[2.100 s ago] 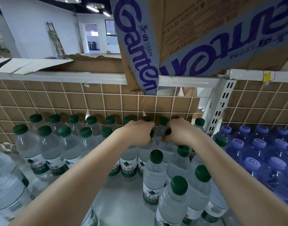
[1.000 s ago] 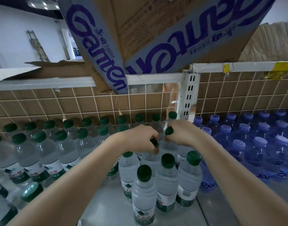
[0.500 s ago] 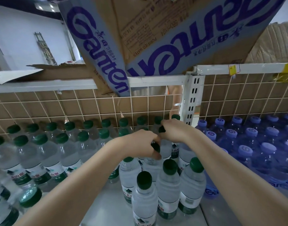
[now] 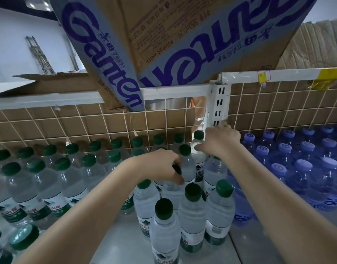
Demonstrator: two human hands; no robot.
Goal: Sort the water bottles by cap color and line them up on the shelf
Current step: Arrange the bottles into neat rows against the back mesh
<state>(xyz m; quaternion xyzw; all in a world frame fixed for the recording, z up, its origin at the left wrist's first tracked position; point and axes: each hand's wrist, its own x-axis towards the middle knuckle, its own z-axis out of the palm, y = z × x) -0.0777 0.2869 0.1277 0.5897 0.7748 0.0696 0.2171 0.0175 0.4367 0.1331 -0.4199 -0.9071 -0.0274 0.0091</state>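
Observation:
Green-capped clear water bottles (image 4: 64, 164) stand in rows on the left part of the shelf (image 4: 121, 235). A tighter cluster of them (image 4: 192, 193) stands front and centre. Blue bottles with purple caps (image 4: 301, 164) fill the right part. My left hand (image 4: 160, 166) grips the top of one green-capped bottle in the middle; its dark cap peeks out by my fingers. My right hand (image 4: 221, 141) is curled over the top of another green-capped bottle (image 4: 214, 170) at the right end of the green rows, next to the purple ones. That bottle's cap is hidden.
A white upright post (image 4: 218, 107) stands just behind my right hand. A wire grid (image 4: 87, 124) backed with cardboard closes the shelf's rear. A tilted Ganten cardboard box (image 4: 182, 44) overhangs from the upper shelf. Bare shelf floor shows at the front left of the cluster.
My right hand has moved right and back toward the post with its bottle. My hands, close together before, are now apart. My left hand stays on its bottle.

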